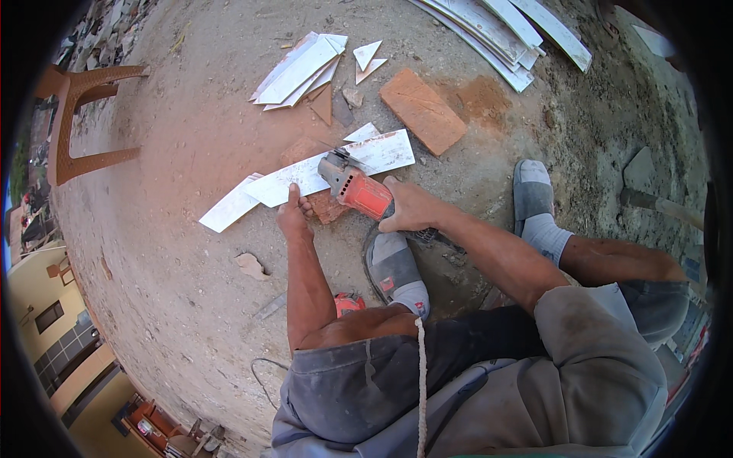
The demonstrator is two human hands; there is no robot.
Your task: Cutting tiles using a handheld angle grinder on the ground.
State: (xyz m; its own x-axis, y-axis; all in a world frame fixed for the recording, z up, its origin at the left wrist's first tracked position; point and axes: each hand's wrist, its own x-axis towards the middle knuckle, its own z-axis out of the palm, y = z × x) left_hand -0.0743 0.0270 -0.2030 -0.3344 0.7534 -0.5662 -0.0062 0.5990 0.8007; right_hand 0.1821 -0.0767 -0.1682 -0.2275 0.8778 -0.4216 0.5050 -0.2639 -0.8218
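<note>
My right hand (pixel 408 206) is closed around the red body of an angle grinder (pixel 365 195). The grinder's grey head and disc lie over a long white tile strip (pixel 387 153), whose surface is partly stained. Thumb on top and fingers curled under, my left hand (pixel 295 214) grips the lower edge of that strip, left of the grinder. The strip rests across a reddish brick (pixel 328 208), mostly hidden beneath it. Another white tile piece (pixel 227 208) with a slanted end lies at the strip's left end. Whether the disc touches the tile I cannot tell.
A loose brick (pixel 424 111) lies beyond the strip. A pile of cut tile pieces (pixel 299 70) is farther left, with longer tile strips (pixel 489 34) at the far right. A brown plastic chair (pixel 65 126) lies at the left. My feet in sandals (pixel 395 267) are close to the grinder.
</note>
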